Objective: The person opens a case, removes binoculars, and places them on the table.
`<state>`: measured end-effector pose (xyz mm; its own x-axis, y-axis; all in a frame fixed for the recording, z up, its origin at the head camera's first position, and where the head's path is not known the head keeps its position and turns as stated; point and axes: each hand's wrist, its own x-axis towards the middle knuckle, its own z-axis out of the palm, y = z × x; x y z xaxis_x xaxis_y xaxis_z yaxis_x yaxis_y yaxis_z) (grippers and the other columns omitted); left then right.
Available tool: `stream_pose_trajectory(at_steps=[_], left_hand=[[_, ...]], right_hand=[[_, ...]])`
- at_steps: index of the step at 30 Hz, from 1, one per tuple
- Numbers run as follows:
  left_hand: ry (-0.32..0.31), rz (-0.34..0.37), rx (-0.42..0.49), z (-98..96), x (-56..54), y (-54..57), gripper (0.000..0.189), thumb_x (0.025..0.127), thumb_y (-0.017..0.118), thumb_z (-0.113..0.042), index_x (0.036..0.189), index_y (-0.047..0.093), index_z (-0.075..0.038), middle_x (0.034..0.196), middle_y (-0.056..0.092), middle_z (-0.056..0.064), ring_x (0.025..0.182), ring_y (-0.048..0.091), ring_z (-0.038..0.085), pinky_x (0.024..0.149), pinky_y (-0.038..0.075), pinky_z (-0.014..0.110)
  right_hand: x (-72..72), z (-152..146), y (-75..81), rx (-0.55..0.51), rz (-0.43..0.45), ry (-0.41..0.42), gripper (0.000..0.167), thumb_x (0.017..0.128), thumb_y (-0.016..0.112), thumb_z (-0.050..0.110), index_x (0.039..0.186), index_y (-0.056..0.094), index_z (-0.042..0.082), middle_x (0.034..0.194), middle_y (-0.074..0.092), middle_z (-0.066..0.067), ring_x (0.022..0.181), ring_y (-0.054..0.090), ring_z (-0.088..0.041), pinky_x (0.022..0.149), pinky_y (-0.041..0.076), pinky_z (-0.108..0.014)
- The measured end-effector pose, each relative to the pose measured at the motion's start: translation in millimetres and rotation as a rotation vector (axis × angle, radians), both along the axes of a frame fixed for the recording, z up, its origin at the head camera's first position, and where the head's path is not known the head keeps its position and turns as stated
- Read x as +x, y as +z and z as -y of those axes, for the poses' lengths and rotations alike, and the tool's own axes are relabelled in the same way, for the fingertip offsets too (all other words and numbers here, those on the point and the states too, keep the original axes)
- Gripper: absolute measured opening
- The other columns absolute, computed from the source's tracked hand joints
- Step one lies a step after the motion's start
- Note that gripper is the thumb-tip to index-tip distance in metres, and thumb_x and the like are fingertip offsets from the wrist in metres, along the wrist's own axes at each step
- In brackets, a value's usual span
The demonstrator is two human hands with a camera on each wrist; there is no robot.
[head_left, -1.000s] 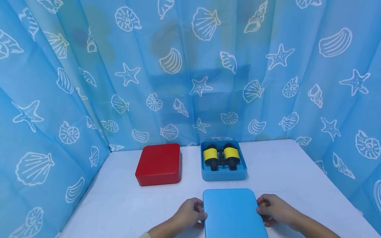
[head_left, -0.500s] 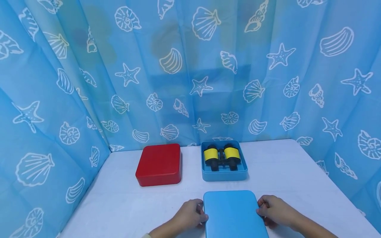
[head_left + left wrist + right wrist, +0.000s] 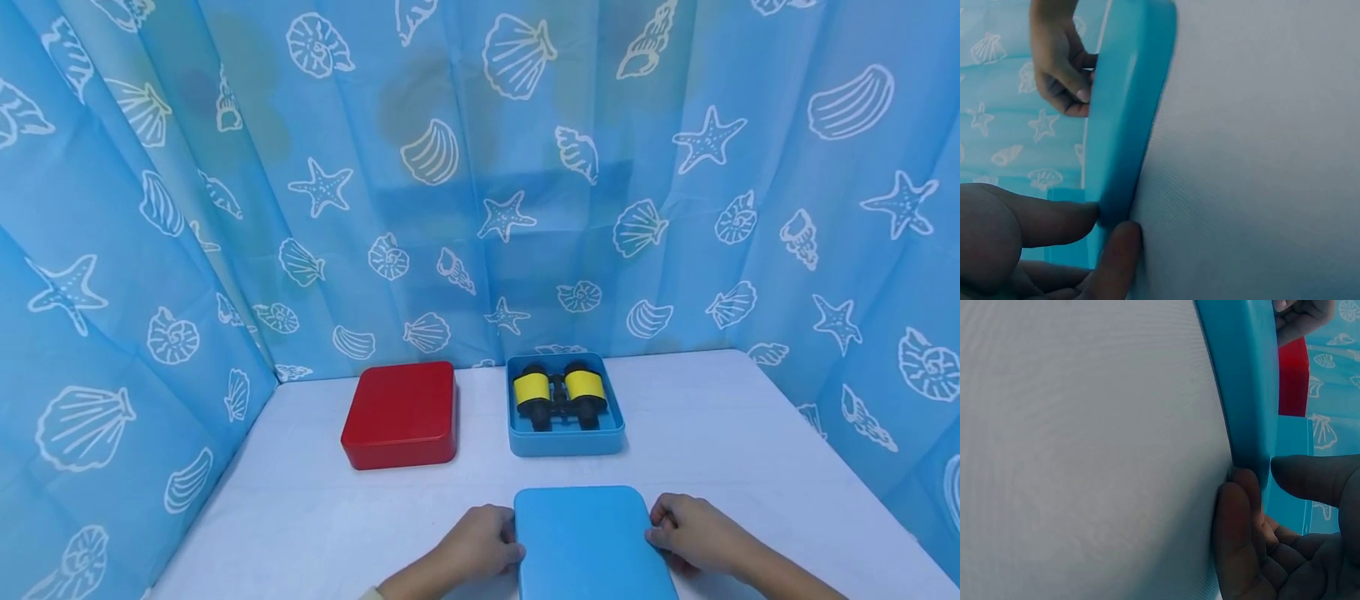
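A light blue box lid (image 3: pixel 592 542) lies at the front of the table, cut off by the bottom edge of the head view. My left hand (image 3: pixel 480 542) pinches its left side, thumb on the edge (image 3: pixel 1125 125) and a fingertip low beside the cloth. Opposite, my right hand (image 3: pixel 697 533) grips the right side between thumb and curled fingers, as the right wrist view shows. Just beyond the lid stands an open light blue box (image 3: pixel 566 443). Inside it rest black binoculars with yellow barrels (image 3: pixel 585 385).
Left of the open box sits a closed red box (image 3: pixel 401 417). White cloth (image 3: pixel 300 500) covers the table. Blue curtains (image 3: pixel 465 208) printed with white shells and starfish hang along the back and both sides.
The lid has shifted slightly toward me, its far edge now lower in the head view, with both hands still on it. The open box, binoculars and red box stay put.
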<state>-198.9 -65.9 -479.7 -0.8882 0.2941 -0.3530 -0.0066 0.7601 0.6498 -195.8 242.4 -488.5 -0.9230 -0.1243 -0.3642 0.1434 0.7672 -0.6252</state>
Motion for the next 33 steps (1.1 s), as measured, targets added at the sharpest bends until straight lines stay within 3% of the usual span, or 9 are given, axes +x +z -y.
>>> stream_pose_trajectory(at_steps=[10,15,19,24,26,29,33], left_hand=[[-0.049,-0.029,-0.086,-1.2,-0.4,7.7,0.017,0.086,0.074,-0.023,0.094,0.067,-0.01,0.073,0.059,-0.002,0.066,0.06,0.015,0.068,0.055,0.036],[-0.076,-0.081,-0.112,6.0,-19.0,16.7,0.041,0.084,0.075,-0.034,0.116,0.067,-0.009,0.084,0.063,-0.004,0.075,0.062,0.015,0.07,0.057,0.04],[-0.091,-0.246,-0.108,11.4,-42.9,19.9,0.053,0.086,0.073,-0.039,0.129,0.062,-0.011,0.092,0.066,-0.004,0.078,0.062,0.012,0.065,0.057,0.031],[-0.086,-0.573,-0.302,12.2,-64.8,23.4,0.063,0.084,0.075,-0.043,0.136,0.056,-0.012,0.115,0.065,0.003,0.099,0.065,0.019,0.077,0.057,0.034],[-0.094,-0.671,-0.377,9.9,-74.1,23.7,0.068,0.084,0.075,-0.043,0.139,0.053,-0.011,0.122,0.063,0.006,0.107,0.062,0.022,0.081,0.056,0.035],[-0.098,-0.727,-0.423,3.2,-89.1,23.4,0.075,0.083,0.075,-0.044,0.143,0.047,-0.009,0.13,0.057,0.009,0.116,0.057,0.025,0.087,0.054,0.038],[-0.108,-0.709,-0.463,-7.9,-108.4,17.4,0.078,0.088,0.065,-0.052,0.148,0.039,-0.009,0.141,0.048,0.01,0.128,0.046,0.028,0.099,0.046,0.043]], right_hand=[[0.6,-1,3.0,0.023,-0.009,0.025,0.019,0.09,0.069,0.022,0.094,0.059,0.007,0.069,0.056,-0.006,0.057,0.056,-0.02,0.052,0.047,-0.032],[-9.8,-3,14.6,0.071,-0.039,0.065,0.025,0.089,0.071,0.026,0.098,0.062,0.005,0.071,0.057,-0.004,0.058,0.056,-0.019,0.053,0.049,-0.032],[-23.7,-2,26.6,0.118,-0.112,0.076,0.029,0.09,0.07,0.027,0.105,0.064,0.003,0.077,0.058,-0.002,0.065,0.056,-0.017,0.058,0.05,-0.033],[-36.0,6,38.2,0.151,-0.239,0.106,0.028,0.09,0.069,0.026,0.107,0.066,0.004,0.084,0.061,0.0,0.076,0.056,-0.016,0.066,0.053,-0.036],[-39.3,10,41.8,0.15,-0.287,0.115,0.027,0.091,0.069,0.024,0.108,0.067,0.004,0.087,0.062,0.0,0.079,0.057,-0.017,0.069,0.054,-0.038],[-44.4,17,45.7,0.143,-0.346,0.122,0.026,0.091,0.068,0.02,0.11,0.067,0.002,0.091,0.064,-0.002,0.083,0.06,-0.019,0.072,0.056,-0.04],[-54.5,26,47.5,0.143,-0.416,0.118,0.029,0.092,0.068,0.019,0.114,0.067,0.0,0.099,0.066,-0.007,0.089,0.062,-0.024,0.072,0.057,-0.041]])
